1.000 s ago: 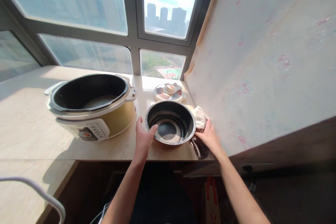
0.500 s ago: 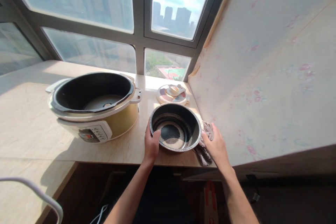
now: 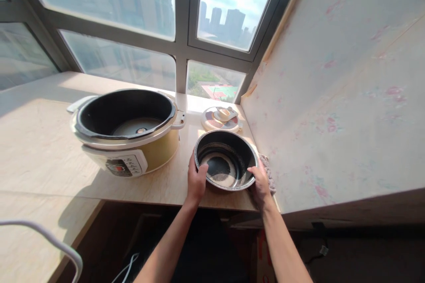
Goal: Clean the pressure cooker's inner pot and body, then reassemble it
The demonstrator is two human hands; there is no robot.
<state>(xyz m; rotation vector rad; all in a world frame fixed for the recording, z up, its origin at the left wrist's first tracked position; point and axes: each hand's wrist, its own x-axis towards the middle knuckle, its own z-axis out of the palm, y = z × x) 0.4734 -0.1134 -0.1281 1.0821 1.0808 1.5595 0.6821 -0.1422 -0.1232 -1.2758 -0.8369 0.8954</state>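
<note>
Between my hands is a round dark inner pot (image 3: 229, 141) with a silvery rim and worn, pale rings on its bottom. My left hand (image 3: 197, 181) grips its left side, thumb over the rim. On the right side my right hand (image 3: 260, 181) grips the rim in the same way, thumb inside. To the left stands a cream and gold electric pressure cooker (image 3: 162, 152), lidless, its dark inside showing. Behind the pot lies a round lid (image 3: 209, 119) with a cream handle. A brownish cloth (image 3: 269, 177) lies partly hidden behind my right hand.
A pale marbled counter (image 3: 29, 141) runs under the window, its front edge close to my forearms. The flowered wall (image 3: 332, 97) bounds the right side. A white cable (image 3: 56, 243) curves at lower left.
My right hand has moved left from beside the cloth and closed on the pot's right rim. My left hand keeps its hold. The whole view has shifted slightly.
</note>
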